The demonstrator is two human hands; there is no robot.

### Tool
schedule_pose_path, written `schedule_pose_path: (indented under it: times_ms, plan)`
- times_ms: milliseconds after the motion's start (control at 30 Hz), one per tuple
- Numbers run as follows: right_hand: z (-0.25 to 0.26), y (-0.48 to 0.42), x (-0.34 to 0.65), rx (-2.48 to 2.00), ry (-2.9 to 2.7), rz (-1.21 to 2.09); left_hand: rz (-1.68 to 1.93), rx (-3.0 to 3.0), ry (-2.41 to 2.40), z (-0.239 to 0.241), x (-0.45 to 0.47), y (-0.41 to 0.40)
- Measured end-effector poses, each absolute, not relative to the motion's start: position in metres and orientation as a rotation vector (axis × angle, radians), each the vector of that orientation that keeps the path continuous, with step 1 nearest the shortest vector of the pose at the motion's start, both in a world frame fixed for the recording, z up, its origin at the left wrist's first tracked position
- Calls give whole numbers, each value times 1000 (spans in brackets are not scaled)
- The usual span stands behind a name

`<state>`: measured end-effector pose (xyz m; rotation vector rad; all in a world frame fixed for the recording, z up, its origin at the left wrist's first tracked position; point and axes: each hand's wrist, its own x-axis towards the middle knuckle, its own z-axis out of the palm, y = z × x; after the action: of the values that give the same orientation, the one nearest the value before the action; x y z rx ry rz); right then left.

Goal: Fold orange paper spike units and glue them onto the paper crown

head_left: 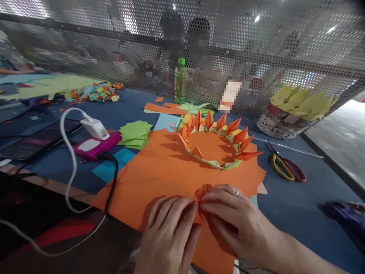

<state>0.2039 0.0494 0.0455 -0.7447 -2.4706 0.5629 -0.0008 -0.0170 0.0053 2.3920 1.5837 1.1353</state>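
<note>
A small folded piece of orange paper (pixel 205 189) lies between my hands, low over the orange sheets (pixel 148 179). My right hand (pixel 236 217), with a ring on one finger, pinches the piece from the right. On its left side, my left hand (pixel 171 228) has its fingers closed, the tips pressed against the same piece; part of it is hidden beneath the fingers. Beyond my hands, a ring of folded paper (pixel 222 164) rests on the sheets, pale green at its base with orange points standing around the back and right.
Scissors (pixel 282 163) lie at right, near a basket with yellow paper points (pixel 293 114). Green paper squares (pixel 135 134), a magenta power strip (pixel 98 146) with cables and a phone (pixel 40 139) are at left. A green bottle (pixel 180 82) stands by the perforated metal screen (pixel 114 45).
</note>
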Motion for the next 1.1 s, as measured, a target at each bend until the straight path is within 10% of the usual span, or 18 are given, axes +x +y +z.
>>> schedule_pose_path:
  times_ms: [733,1100]
  plan:
    - [44,54,203,-509,-2678,169,1427,2361,1333,2,-18,-15]
    - [45,53,188,-902,-2514,636,1192,2588,1172,8,-38,-4]
